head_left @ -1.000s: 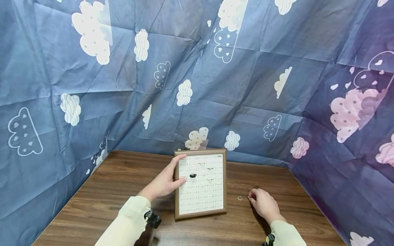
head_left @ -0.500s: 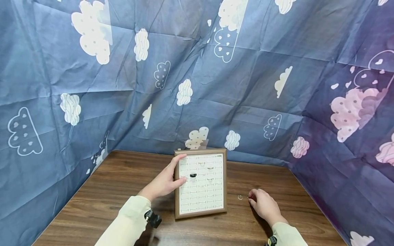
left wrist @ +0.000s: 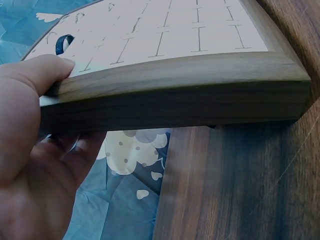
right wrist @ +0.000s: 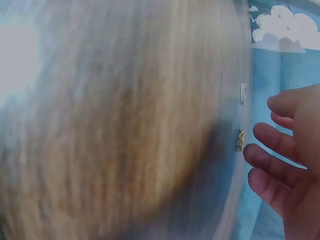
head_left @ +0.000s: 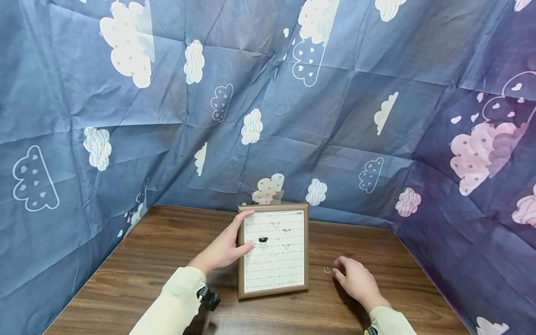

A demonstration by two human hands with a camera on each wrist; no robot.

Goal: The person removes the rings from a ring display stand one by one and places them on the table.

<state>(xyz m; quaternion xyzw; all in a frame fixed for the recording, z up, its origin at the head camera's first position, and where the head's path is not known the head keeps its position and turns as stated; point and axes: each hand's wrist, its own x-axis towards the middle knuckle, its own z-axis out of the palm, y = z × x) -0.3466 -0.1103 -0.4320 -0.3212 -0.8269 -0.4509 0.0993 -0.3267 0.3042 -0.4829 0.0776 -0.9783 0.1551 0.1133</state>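
A ring display board (head_left: 274, 274), with a wooden frame and a white slotted face, leans tilted on the table. My left hand (head_left: 222, 249) grips its left edge, thumb on the front and fingers behind, as the left wrist view shows. A black ring (head_left: 263, 239) sits in a slot near the thumb, and several thin rings sit in other slots. Right of the board, a silver ring (right wrist: 243, 93) and a gold ring (right wrist: 240, 140) are on the table. My right hand (head_left: 357, 281) hovers beside them, fingers loosely bent and holding nothing; it hides the gold ring in the head view.
The brown wood-grain table (head_left: 159, 251) carries the board and the loose rings. A blue cloth backdrop (head_left: 284, 153) with cloud prints hangs along the table's back and sides. Dark wrist devices (head_left: 208, 298) are worn at the sleeve cuffs.
My right hand has shifted slightly left toward the silver ring, and its fingertips have come away from the small thing they touched. The left hand and the board stay put.
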